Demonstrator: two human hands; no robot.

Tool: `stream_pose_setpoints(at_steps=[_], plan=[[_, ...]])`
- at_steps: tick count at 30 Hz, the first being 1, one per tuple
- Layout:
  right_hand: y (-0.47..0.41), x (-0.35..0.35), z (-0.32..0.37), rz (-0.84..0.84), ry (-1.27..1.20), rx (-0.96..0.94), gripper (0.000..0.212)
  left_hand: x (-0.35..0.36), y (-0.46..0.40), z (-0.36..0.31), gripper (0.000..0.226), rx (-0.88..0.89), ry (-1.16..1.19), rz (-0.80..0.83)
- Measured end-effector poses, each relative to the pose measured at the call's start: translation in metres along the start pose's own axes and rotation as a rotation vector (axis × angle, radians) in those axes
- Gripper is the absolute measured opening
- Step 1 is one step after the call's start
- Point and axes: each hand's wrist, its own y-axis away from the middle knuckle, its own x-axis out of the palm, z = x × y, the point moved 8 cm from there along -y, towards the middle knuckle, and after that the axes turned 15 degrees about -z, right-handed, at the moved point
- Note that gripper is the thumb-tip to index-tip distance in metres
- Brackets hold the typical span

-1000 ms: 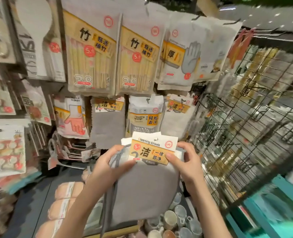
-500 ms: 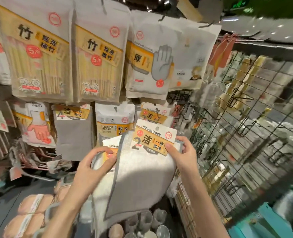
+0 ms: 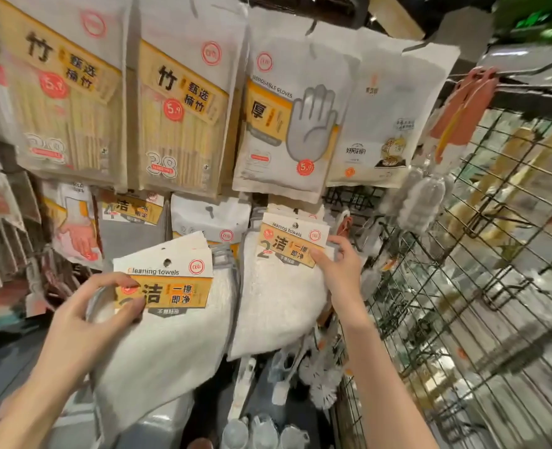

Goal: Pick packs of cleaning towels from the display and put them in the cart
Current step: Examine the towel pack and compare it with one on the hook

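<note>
The right hand (image 3: 339, 270) pinches the yellow-and-white card header of a white cleaning-towel pack (image 3: 281, 293) at centre frame, its cloth hanging down and leftward from the fingers; whether it is still on its display hook cannot be told. The left hand (image 3: 83, 319) grips the header of a second white towel pack (image 3: 167, 319) at lower left, clear of the rack. No cart is in view. Judged from this, the right-hand pack needs pulling toward the viewer.

Towels (image 3: 278, 306) nubbly white cloth; header card (image 3: 292, 243) matt paper; rack (image 3: 482, 286) wire metal
</note>
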Motion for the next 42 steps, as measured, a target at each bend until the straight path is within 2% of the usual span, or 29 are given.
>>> stream_pose_setpoints(at_steps=[6, 11, 15, 23, 38, 42], plan=[[-0.011, 0.0, -0.017, -0.052, 0.0, -0.009, 0.031, 0.01, -0.009, -0.014, 0.028, 0.022, 0.057, -0.006], [-0.014, 0.006, -0.006, -0.119, 0.031, -0.127, 0.047, 0.026, -0.01, -0.016, 0.027, -0.012, 0.104, 0.02], [-0.022, 0.014, -0.009, -0.193, 0.149, -0.189, 0.042, 0.035, -0.011, -0.016, 0.036, -0.024, 0.116, 0.063], [-0.041, 0.028, -0.017, -0.31, 0.263, -0.222, 0.046, 0.039, -0.01, -0.018, 0.038, -0.025, 0.131, 0.065], [-0.034, 0.019, -0.011, -0.3, 0.435, -0.329, 0.049, 0.057, 0.004, -0.012, 0.034, -0.057, 0.138, 0.136], [-0.01, 0.004, 0.004, -0.282, 0.35, -0.335, 0.036, 0.063, 0.01, -0.01, 0.036, -0.059, 0.156, 0.163]])
